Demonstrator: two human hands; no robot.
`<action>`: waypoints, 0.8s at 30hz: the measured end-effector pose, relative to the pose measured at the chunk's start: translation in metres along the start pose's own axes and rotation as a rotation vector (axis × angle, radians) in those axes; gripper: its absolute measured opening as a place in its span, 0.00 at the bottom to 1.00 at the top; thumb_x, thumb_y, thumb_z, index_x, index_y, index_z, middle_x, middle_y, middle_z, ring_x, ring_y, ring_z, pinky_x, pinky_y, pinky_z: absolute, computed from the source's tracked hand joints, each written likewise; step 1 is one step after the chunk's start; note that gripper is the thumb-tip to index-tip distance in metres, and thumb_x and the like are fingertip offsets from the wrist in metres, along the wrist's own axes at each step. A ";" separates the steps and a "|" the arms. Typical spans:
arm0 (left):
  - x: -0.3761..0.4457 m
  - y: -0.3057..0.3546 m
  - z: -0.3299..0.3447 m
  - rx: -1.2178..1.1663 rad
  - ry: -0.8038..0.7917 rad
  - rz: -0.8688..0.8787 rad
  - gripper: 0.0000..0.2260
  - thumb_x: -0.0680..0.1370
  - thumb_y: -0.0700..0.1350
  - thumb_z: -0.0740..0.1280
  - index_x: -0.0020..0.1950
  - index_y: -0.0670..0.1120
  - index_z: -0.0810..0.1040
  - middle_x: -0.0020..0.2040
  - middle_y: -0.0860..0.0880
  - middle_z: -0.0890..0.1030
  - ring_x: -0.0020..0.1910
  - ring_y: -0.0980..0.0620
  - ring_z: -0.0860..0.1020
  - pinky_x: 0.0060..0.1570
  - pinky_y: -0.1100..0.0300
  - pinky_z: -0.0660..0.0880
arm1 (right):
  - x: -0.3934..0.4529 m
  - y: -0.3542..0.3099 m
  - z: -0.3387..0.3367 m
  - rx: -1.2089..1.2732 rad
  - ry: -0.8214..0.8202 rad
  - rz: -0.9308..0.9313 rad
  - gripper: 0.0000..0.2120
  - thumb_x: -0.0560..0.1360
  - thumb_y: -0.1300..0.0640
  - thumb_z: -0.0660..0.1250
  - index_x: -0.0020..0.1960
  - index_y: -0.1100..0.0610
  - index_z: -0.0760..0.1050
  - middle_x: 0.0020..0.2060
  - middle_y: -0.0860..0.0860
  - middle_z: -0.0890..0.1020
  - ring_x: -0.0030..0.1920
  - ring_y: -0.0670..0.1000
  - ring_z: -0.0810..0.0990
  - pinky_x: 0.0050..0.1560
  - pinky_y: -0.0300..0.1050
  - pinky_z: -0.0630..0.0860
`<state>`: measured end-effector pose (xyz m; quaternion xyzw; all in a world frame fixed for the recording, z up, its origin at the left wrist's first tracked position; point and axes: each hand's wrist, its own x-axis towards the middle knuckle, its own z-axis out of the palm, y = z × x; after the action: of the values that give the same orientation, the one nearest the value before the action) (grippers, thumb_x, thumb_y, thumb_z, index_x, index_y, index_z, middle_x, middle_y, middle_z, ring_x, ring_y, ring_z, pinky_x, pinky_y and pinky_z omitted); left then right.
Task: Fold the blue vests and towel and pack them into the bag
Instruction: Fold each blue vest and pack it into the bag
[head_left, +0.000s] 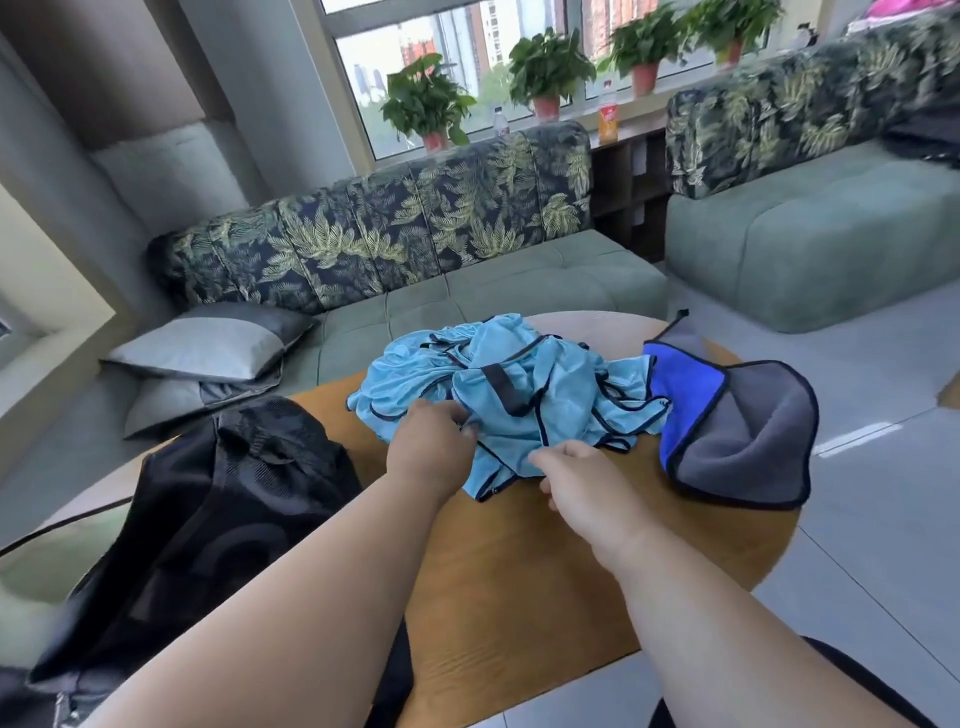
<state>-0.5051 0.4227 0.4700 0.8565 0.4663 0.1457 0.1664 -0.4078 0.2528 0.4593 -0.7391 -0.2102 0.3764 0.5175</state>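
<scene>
Nothing is folded or packed: vests (514, 395) lie heaped at twelve o'clock, towel (737, 431) crumpled at two, bag (208, 519) at nine. My left hand (431, 447) and right hand (582, 483) each pinch vest fabric.

left hand (432, 446) and right hand (584, 480) pinching crumpled blue vests (511, 395) on table (519, 571)

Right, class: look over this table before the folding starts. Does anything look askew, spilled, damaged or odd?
Nothing is spilled or damaged. The blue vests lie in a crumpled heap, gripped by the left hand and right hand. The towel overhangs the table edge, and so does the bag.
</scene>
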 end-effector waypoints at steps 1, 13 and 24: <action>-0.003 0.001 -0.002 -0.041 0.023 0.001 0.06 0.82 0.53 0.67 0.50 0.54 0.83 0.45 0.49 0.83 0.37 0.50 0.79 0.35 0.57 0.75 | 0.000 0.000 -0.001 0.002 0.002 0.000 0.12 0.79 0.45 0.65 0.53 0.53 0.78 0.54 0.57 0.84 0.55 0.58 0.83 0.46 0.49 0.74; -0.126 -0.039 -0.109 -0.918 0.169 0.037 0.09 0.85 0.48 0.65 0.47 0.47 0.77 0.44 0.54 0.81 0.45 0.57 0.77 0.50 0.59 0.73 | 0.007 0.020 0.022 -0.122 0.058 -0.076 0.47 0.69 0.39 0.75 0.81 0.43 0.56 0.69 0.47 0.71 0.62 0.52 0.77 0.61 0.51 0.77; -0.180 -0.083 -0.142 -1.082 0.302 -0.141 0.10 0.87 0.50 0.63 0.53 0.48 0.81 0.51 0.41 0.86 0.48 0.44 0.83 0.60 0.32 0.79 | -0.054 0.020 0.045 0.071 -0.082 -0.197 0.08 0.82 0.51 0.68 0.53 0.54 0.84 0.48 0.50 0.88 0.51 0.51 0.87 0.55 0.51 0.83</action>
<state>-0.7189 0.3340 0.5466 0.5855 0.3998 0.4735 0.5226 -0.4780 0.2348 0.4510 -0.6800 -0.2893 0.3608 0.5690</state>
